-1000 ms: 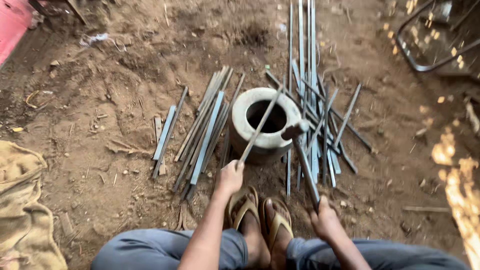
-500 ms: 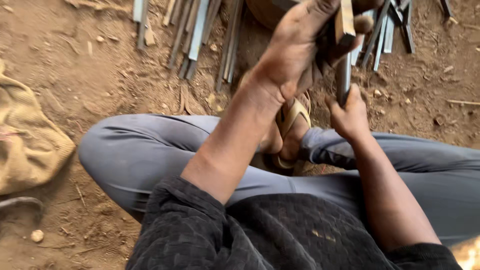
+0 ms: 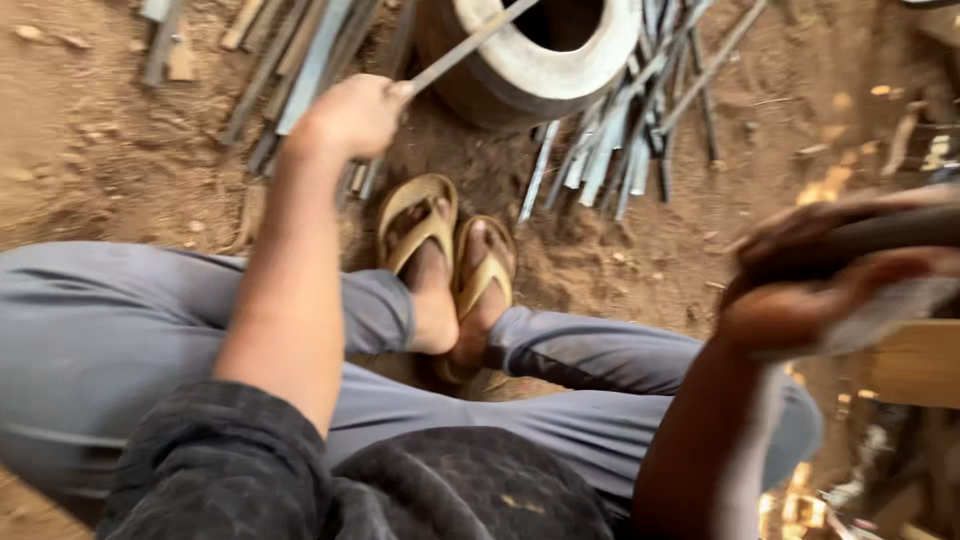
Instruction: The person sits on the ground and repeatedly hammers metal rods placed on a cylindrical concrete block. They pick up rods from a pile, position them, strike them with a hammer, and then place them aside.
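Note:
My left hand (image 3: pixel 350 115) is closed around the near end of a thin flat metal strip (image 3: pixel 470 45). The strip slants up and away over the rim of a pale, thick-walled ring-shaped vessel (image 3: pixel 520 80) standing on the dirt. My right hand (image 3: pixel 810 290) is raised close to the camera at the right and looks blurred. It grips a dark rod-like handle (image 3: pixel 890 232); the handle's far end is out of view. I sit on the ground with my feet in tan sandals (image 3: pixel 450 250) just in front of the vessel.
Several flat metal strips lie in a pile (image 3: pixel 620 150) right of the vessel, and another pile (image 3: pixel 300 60) lies to its left. A pale wooden block (image 3: pixel 920 362) shows at the right edge. The ground is bare reddish dirt (image 3: pixel 90 150).
My right hand has come up from beside the vessel to near the camera with the handle. My left hand is back down by the vessel, still holding the strip. The view has tilted down.

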